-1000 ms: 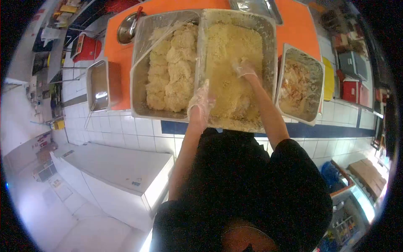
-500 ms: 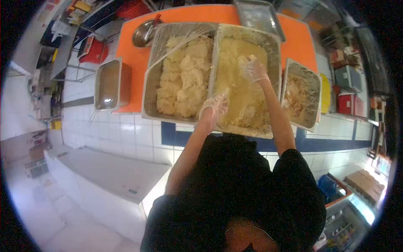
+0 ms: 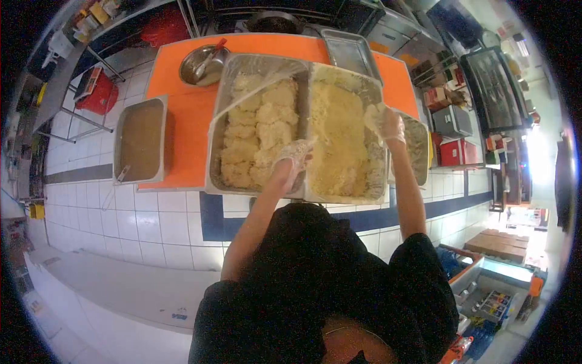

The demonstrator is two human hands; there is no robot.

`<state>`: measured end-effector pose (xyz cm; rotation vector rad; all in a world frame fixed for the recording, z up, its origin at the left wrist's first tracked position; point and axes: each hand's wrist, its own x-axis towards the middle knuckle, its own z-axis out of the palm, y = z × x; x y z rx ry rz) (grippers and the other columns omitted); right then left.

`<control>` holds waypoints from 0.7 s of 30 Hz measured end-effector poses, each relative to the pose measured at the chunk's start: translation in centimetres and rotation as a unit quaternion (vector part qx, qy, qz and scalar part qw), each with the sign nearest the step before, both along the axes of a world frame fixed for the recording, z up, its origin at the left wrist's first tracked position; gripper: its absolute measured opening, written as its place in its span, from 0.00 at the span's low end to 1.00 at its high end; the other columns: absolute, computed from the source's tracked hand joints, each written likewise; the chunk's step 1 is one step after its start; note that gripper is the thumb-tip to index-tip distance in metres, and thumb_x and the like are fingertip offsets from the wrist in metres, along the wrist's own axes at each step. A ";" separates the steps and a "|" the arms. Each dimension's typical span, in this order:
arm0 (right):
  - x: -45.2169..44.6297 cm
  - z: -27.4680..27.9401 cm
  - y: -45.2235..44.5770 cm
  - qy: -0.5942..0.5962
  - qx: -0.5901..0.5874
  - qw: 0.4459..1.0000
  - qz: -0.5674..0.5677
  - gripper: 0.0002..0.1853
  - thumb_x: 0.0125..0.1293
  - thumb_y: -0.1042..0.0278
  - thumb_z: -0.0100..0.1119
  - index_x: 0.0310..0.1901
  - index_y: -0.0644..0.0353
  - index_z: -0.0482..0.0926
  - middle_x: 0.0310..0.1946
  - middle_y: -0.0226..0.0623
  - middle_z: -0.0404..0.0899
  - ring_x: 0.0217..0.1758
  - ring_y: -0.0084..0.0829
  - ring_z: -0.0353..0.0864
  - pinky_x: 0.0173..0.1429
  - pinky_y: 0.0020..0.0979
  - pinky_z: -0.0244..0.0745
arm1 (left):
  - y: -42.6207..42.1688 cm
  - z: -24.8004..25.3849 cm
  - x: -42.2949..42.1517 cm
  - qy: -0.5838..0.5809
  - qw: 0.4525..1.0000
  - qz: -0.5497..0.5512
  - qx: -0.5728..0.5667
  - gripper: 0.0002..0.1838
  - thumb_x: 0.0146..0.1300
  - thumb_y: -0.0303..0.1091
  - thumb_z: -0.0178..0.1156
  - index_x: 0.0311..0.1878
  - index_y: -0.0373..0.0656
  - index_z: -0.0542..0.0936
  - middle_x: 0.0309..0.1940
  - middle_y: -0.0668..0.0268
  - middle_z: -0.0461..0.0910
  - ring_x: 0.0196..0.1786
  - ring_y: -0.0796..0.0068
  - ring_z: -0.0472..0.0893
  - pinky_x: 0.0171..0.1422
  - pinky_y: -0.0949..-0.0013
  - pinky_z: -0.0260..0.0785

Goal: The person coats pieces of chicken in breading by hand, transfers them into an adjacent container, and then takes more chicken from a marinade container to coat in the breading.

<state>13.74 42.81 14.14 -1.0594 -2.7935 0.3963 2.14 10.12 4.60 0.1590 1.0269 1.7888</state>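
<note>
My left hand (image 3: 294, 158), in a clear plastic glove caked with crumbs, hovers over the divide between two metal pans. Its fingers point right, slightly apart, with nothing visible in them. My right hand (image 3: 393, 125), also gloved, is at the right rim of the breading pan and grips a pale, flat breaded piece (image 3: 374, 117). Yellowish breading (image 3: 337, 130) fills that right pan. In the left pan (image 3: 213, 142), breaded pieces (image 3: 276, 121) lie in rows, with clear plastic wrap bunched across the top.
An orange table (image 3: 185, 109) bears the pans. Left stands a deep container of brownish liquid (image 3: 140, 136); behind are a steel bowl (image 3: 194, 65) and an oblong metal tray (image 3: 351, 53). Another metal container (image 3: 416, 145) is partly behind my right arm. A white chest (image 3: 127, 291) stands lower left.
My right hand has moved from inside the breading to the pan's right rim, with a breaded piece in it. My left hand has shifted left towards the divide. The view has turned.
</note>
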 end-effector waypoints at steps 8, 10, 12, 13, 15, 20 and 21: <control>0.3 -7.8 6.0 0.410 -0.586 0.685 -0.141 0.21 0.66 0.53 0.64 0.54 0.57 0.81 0.46 0.38 0.87 0.48 0.36 0.88 0.52 0.39 0.82 | -12.9 -7.0 -8.2 0.546 0.790 -0.086 -0.267 0.24 0.70 0.34 0.58 0.69 0.48 0.74 0.51 0.60 0.82 0.48 0.60 0.80 0.56 0.59 0.74; -3.0 -2.4 -1.8 0.407 -0.465 0.784 -0.063 0.17 0.68 0.59 0.62 0.55 0.56 0.80 0.48 0.34 0.86 0.47 0.37 0.87 0.49 0.41 0.82 | -15.7 -7.7 -9.0 0.719 0.589 -0.153 -0.334 0.27 0.66 0.31 0.58 0.69 0.52 0.74 0.55 0.55 0.80 0.50 0.55 0.81 0.55 0.56 0.74; -6.2 -2.7 -3.9 0.219 -0.272 0.933 0.090 0.15 0.70 0.60 0.59 0.54 0.55 0.80 0.48 0.32 0.86 0.45 0.36 0.86 0.48 0.40 0.82 | -16.2 -4.8 -9.9 0.754 0.522 -0.175 -0.359 0.28 0.64 0.29 0.57 0.69 0.55 0.75 0.57 0.53 0.79 0.51 0.51 0.81 0.55 0.53 0.74; -7.5 -5.2 -3.2 0.142 -0.141 0.964 0.174 0.15 0.70 0.61 0.58 0.54 0.55 0.81 0.47 0.30 0.86 0.44 0.35 0.86 0.48 0.39 0.81 | -16.0 -2.7 -10.2 0.663 0.571 -0.274 -0.400 0.27 0.66 0.30 0.55 0.70 0.54 0.74 0.59 0.54 0.79 0.54 0.51 0.80 0.57 0.53 0.73; -10.8 -9.3 -4.3 0.116 -0.007 0.951 0.285 0.13 0.68 0.61 0.59 0.49 0.56 0.83 0.45 0.31 0.86 0.45 0.34 0.86 0.51 0.35 0.80 | -15.7 -1.3 -10.3 0.564 0.596 -0.372 -0.433 0.26 0.68 0.30 0.53 0.70 0.54 0.74 0.61 0.55 0.78 0.57 0.52 0.79 0.60 0.53 0.71; -21.3 -13.1 -10.5 -0.008 0.155 0.936 0.316 0.15 0.63 0.56 0.62 0.44 0.58 0.82 0.43 0.42 0.85 0.47 0.40 0.85 0.51 0.39 0.80 | -16.5 -1.7 -10.5 0.695 0.654 -0.088 -0.287 0.21 0.72 0.38 0.53 0.66 0.54 0.79 0.62 0.53 0.77 0.63 0.51 0.75 0.70 0.54 0.64; -23.0 -12.4 -11.6 -0.056 0.206 0.915 0.343 0.16 0.63 0.55 0.62 0.44 0.58 0.82 0.43 0.44 0.85 0.46 0.42 0.86 0.51 0.40 0.80 | -16.6 -1.1 -10.6 0.729 0.628 -0.065 -0.264 0.20 0.73 0.43 0.54 0.65 0.54 0.80 0.60 0.51 0.78 0.61 0.50 0.76 0.69 0.53 0.65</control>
